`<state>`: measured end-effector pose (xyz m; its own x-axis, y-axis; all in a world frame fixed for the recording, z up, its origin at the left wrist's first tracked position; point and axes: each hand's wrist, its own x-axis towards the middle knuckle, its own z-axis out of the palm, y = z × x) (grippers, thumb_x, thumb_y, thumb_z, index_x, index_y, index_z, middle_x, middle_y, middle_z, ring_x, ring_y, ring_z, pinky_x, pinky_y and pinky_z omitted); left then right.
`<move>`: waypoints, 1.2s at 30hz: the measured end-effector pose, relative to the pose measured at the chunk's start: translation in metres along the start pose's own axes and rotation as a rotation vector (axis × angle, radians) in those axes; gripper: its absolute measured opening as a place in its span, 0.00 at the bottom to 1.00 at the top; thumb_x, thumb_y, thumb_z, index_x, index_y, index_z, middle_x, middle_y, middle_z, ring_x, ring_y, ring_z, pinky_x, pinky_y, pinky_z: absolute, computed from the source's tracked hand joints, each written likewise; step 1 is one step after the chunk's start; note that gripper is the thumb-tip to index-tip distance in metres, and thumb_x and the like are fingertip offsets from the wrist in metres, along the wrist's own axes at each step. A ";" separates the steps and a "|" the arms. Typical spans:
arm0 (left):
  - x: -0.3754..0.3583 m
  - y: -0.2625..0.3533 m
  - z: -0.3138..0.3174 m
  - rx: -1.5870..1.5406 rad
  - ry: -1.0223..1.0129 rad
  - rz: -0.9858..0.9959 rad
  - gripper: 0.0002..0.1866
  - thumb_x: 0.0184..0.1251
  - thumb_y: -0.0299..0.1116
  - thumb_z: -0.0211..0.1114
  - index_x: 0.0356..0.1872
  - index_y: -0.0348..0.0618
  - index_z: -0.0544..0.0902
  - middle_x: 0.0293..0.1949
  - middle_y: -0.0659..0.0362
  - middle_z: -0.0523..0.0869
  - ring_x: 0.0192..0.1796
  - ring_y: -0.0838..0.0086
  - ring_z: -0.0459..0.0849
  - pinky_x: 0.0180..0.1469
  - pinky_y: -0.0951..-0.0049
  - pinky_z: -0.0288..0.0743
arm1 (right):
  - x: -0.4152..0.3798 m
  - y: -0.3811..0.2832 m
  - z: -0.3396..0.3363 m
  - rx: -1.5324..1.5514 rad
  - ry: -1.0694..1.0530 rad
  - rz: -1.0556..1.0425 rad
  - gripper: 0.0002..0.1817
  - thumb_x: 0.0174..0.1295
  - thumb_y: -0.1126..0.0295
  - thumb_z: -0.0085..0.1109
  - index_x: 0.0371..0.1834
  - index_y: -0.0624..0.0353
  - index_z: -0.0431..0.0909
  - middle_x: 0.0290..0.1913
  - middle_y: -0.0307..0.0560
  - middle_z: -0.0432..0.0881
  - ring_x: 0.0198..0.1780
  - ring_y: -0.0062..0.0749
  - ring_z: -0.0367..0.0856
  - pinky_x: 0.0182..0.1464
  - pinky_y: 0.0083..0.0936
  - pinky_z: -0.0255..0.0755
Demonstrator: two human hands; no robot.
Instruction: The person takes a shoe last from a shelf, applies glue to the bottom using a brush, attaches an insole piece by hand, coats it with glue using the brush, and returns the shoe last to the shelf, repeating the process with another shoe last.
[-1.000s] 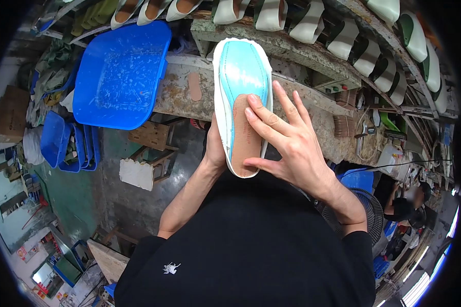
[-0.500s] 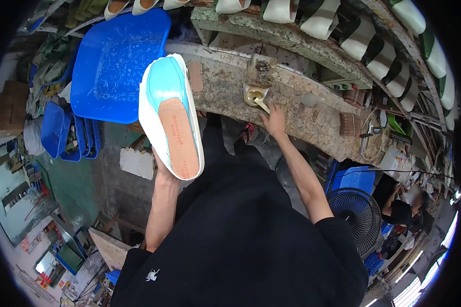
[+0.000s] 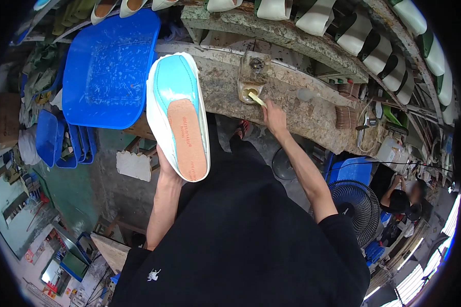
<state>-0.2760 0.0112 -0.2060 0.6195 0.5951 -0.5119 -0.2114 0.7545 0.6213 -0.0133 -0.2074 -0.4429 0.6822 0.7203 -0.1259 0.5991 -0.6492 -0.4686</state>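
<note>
My left hand (image 3: 167, 168) is closed around a white shoe (image 3: 159, 110), its bottom turned up toward me. A tan insole board (image 3: 187, 140) with red print and a glossy turquoise front part show on that underside. Most of the left fingers are hidden behind the shoe. Over the bench, my right hand (image 3: 275, 118) grips a pale flat-handled brush (image 3: 258, 99). The brush's far end dips into a small, crusted pot (image 3: 245, 93) of yellowish paste.
A worn workbench (image 3: 215, 92) runs across the front, with stacked tan pieces (image 3: 346, 117) at right. White shoes (image 3: 315, 19) line the racks above. A large blue tub (image 3: 110, 71) sits left; a black fan (image 3: 351, 212) and another person (image 3: 397, 197) are at right.
The shoe has shifted slightly right in view and turned a little more upright. My right hand has moved slightly, the brush still in the pot. The view has shifted a little.
</note>
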 end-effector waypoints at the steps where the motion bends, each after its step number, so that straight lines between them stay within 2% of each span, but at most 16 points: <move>1: -0.001 0.000 0.001 0.009 0.001 -0.026 0.31 0.86 0.53 0.45 0.75 0.40 0.71 0.63 0.55 0.85 0.58 0.68 0.89 0.56 0.64 0.88 | 0.007 0.004 0.006 -0.026 0.040 -0.057 0.09 0.76 0.64 0.57 0.50 0.57 0.76 0.39 0.59 0.84 0.40 0.61 0.86 0.39 0.53 0.79; 6: -0.005 -0.004 -0.004 0.051 0.017 -0.031 0.32 0.86 0.53 0.45 0.76 0.40 0.70 0.64 0.54 0.84 0.58 0.68 0.89 0.58 0.64 0.87 | 0.015 0.006 0.012 -0.057 0.075 -0.129 0.08 0.74 0.65 0.59 0.46 0.57 0.76 0.34 0.57 0.84 0.39 0.60 0.86 0.39 0.53 0.79; 8: -0.006 -0.008 -0.017 0.035 -0.028 -0.023 0.32 0.86 0.54 0.45 0.76 0.40 0.69 0.65 0.54 0.84 0.59 0.68 0.89 0.58 0.64 0.87 | 0.009 -0.002 -0.005 0.002 -0.099 -0.176 0.08 0.72 0.65 0.60 0.41 0.58 0.78 0.36 0.57 0.85 0.39 0.60 0.86 0.42 0.52 0.80; 11: -0.008 -0.010 -0.012 0.022 -0.005 -0.004 0.33 0.86 0.55 0.45 0.76 0.40 0.69 0.65 0.54 0.83 0.60 0.68 0.88 0.59 0.64 0.86 | 0.009 -0.010 -0.024 0.191 -0.173 -0.224 0.09 0.71 0.63 0.60 0.43 0.57 0.81 0.36 0.58 0.86 0.40 0.61 0.86 0.43 0.53 0.79; 12: -0.008 -0.010 -0.013 0.023 -0.004 -0.001 0.33 0.86 0.55 0.45 0.76 0.40 0.69 0.65 0.54 0.83 0.60 0.68 0.88 0.59 0.64 0.86 | 0.010 -0.009 -0.019 0.231 -0.162 -0.059 0.11 0.69 0.61 0.61 0.45 0.56 0.82 0.35 0.59 0.87 0.42 0.62 0.86 0.43 0.53 0.79; 13: -0.009 -0.011 -0.015 0.007 -0.016 -0.006 0.33 0.85 0.56 0.44 0.76 0.40 0.69 0.65 0.54 0.83 0.60 0.68 0.88 0.59 0.64 0.86 | 0.011 -0.004 -0.010 0.232 -0.162 -0.061 0.11 0.69 0.61 0.61 0.45 0.56 0.82 0.35 0.59 0.87 0.42 0.62 0.86 0.43 0.53 0.79; 15: -0.010 -0.014 -0.017 -0.006 -0.025 -0.006 0.33 0.85 0.56 0.44 0.76 0.41 0.69 0.65 0.54 0.84 0.60 0.68 0.88 0.59 0.64 0.86 | 0.011 0.002 0.003 0.283 -0.255 0.083 0.12 0.68 0.61 0.63 0.46 0.56 0.82 0.33 0.57 0.87 0.40 0.55 0.88 0.42 0.46 0.80; 16: -0.010 -0.014 -0.018 0.019 -0.028 -0.006 0.34 0.85 0.57 0.44 0.76 0.41 0.69 0.65 0.54 0.83 0.60 0.68 0.88 0.59 0.64 0.86 | 0.005 0.002 0.007 0.519 -0.232 -0.005 0.10 0.72 0.61 0.61 0.43 0.56 0.83 0.28 0.49 0.86 0.33 0.39 0.87 0.35 0.33 0.76; 18: -0.007 -0.012 -0.010 0.040 -0.039 0.008 0.34 0.85 0.57 0.43 0.76 0.41 0.69 0.66 0.54 0.83 0.61 0.68 0.88 0.59 0.64 0.86 | -0.007 -0.006 0.001 1.155 -0.425 0.217 0.09 0.76 0.62 0.58 0.42 0.54 0.82 0.24 0.36 0.78 0.23 0.15 0.71 0.26 0.20 0.61; 19: -0.009 -0.009 -0.002 0.037 -0.022 -0.018 0.34 0.86 0.57 0.43 0.76 0.41 0.69 0.66 0.54 0.83 0.61 0.68 0.88 0.60 0.64 0.86 | -0.008 -0.020 -0.036 1.402 -0.563 0.383 0.08 0.79 0.62 0.54 0.46 0.53 0.79 0.23 0.33 0.74 0.19 0.10 0.61 0.23 0.14 0.50; 21: -0.006 -0.011 0.006 0.034 -0.014 -0.040 0.34 0.86 0.57 0.42 0.76 0.41 0.69 0.66 0.54 0.83 0.61 0.68 0.88 0.60 0.64 0.85 | -0.013 -0.031 -0.088 1.745 -0.532 0.401 0.09 0.80 0.64 0.51 0.47 0.56 0.76 0.23 0.34 0.73 0.18 0.12 0.58 0.21 0.14 0.50; 24: 0.005 -0.016 0.013 0.061 -0.065 -0.037 0.34 0.86 0.57 0.42 0.77 0.41 0.69 0.66 0.54 0.84 0.61 0.67 0.88 0.62 0.63 0.85 | -0.013 -0.028 -0.161 1.765 -0.501 0.202 0.12 0.79 0.62 0.54 0.51 0.60 0.77 0.24 0.34 0.73 0.18 0.13 0.60 0.22 0.13 0.52; 27: 0.015 -0.023 0.029 0.080 -0.126 -0.058 0.33 0.86 0.56 0.42 0.77 0.41 0.69 0.65 0.54 0.84 0.61 0.67 0.88 0.61 0.63 0.85 | -0.010 -0.026 -0.228 1.578 -0.468 0.042 0.15 0.78 0.59 0.58 0.54 0.60 0.77 0.29 0.39 0.81 0.20 0.12 0.60 0.25 0.13 0.53; 30: 0.020 -0.026 0.050 0.132 -0.158 -0.101 0.33 0.87 0.56 0.41 0.77 0.42 0.69 0.65 0.54 0.84 0.61 0.67 0.88 0.62 0.62 0.85 | -0.011 -0.050 -0.290 1.329 -0.469 0.034 0.20 0.77 0.61 0.58 0.65 0.59 0.77 0.30 0.38 0.81 0.23 0.11 0.59 0.27 0.14 0.51; 34: 0.019 -0.027 0.079 0.138 -0.154 -0.098 0.33 0.87 0.56 0.40 0.77 0.41 0.69 0.64 0.54 0.84 0.60 0.68 0.88 0.61 0.62 0.86 | -0.007 -0.057 -0.298 1.031 -0.476 -0.017 0.16 0.78 0.64 0.58 0.63 0.57 0.80 0.29 0.36 0.81 0.26 0.13 0.69 0.28 0.15 0.56; 36: 0.021 -0.033 0.072 0.065 -0.157 -0.089 0.32 0.86 0.55 0.42 0.76 0.40 0.70 0.63 0.53 0.85 0.58 0.66 0.90 0.59 0.62 0.88 | 0.005 -0.036 -0.254 1.027 -0.532 0.016 0.16 0.78 0.65 0.57 0.63 0.57 0.80 0.29 0.33 0.79 0.26 0.12 0.68 0.28 0.14 0.57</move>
<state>-0.2015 -0.0213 -0.1948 0.7449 0.4727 -0.4708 -0.1045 0.7796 0.6175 0.0754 -0.2429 -0.2046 0.2776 0.8840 -0.3761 -0.1972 -0.3307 -0.9229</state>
